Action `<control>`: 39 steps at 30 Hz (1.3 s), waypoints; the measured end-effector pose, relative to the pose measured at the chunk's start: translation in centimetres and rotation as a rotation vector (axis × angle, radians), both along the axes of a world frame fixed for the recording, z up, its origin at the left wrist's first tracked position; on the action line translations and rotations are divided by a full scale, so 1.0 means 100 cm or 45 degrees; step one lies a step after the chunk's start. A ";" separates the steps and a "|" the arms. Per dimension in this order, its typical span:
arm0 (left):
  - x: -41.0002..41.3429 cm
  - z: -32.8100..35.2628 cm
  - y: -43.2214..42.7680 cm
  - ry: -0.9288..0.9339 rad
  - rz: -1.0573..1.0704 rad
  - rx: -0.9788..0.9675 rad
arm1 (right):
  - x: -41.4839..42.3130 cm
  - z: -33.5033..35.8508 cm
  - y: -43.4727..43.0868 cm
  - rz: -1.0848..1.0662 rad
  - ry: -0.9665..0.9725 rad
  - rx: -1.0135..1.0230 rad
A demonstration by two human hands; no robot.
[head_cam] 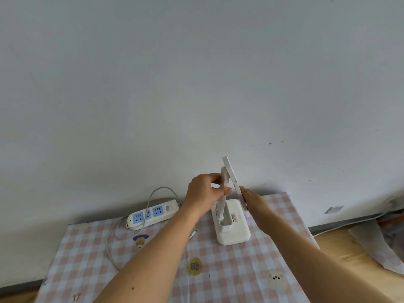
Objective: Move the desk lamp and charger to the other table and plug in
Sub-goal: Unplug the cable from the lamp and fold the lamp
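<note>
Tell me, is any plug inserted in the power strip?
No, both blue sockets of the power strip are empty; only its own cable shows.

I read the lamp (231, 224) as white throughout: base, stem and head panel. A small label with a red stripe shows on its base. The power strip (152, 213) is white with light blue socket faces and a blue round button. Its cable (109, 243) is pale grey. The surface (229, 276) carries a checked cloth in pale pink and white, printed with small cartoon motifs: one yellow and dark blue, one yellow oval, one cream bear face. The wall (196, 73) is plain off-white. The floor (334, 252) at right appears light tan.
</note>
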State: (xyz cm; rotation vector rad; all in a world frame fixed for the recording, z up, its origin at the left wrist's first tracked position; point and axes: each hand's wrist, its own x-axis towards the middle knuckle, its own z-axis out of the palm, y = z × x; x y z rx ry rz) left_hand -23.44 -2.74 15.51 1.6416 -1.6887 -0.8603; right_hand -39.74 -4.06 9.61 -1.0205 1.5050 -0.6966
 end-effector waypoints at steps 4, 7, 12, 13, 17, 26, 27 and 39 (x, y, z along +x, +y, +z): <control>0.000 0.001 0.001 0.022 -0.008 0.004 | 0.011 -0.007 0.004 0.006 -0.157 0.037; 0.000 0.001 0.001 0.029 -0.012 0.008 | 0.015 -0.010 0.004 -0.023 -0.235 0.035; 0.001 0.002 0.001 0.060 -0.026 0.020 | 0.021 -0.014 0.007 -0.088 -0.268 0.084; 0.001 0.002 0.001 0.063 -0.024 0.020 | 0.022 -0.015 0.007 -0.100 -0.277 0.087; 0.001 0.001 0.002 0.060 -0.011 0.011 | 0.023 -0.017 0.005 -0.110 -0.286 0.112; 0.011 -0.004 0.010 0.036 0.019 0.002 | 0.019 -0.007 0.017 -0.197 -0.042 -0.096; 0.016 -0.005 0.012 0.025 0.030 0.002 | 0.019 -0.008 0.020 -0.275 0.081 -0.142; 0.096 -0.042 0.037 0.003 0.320 -0.019 | 0.052 -0.018 0.072 -0.372 0.503 -0.386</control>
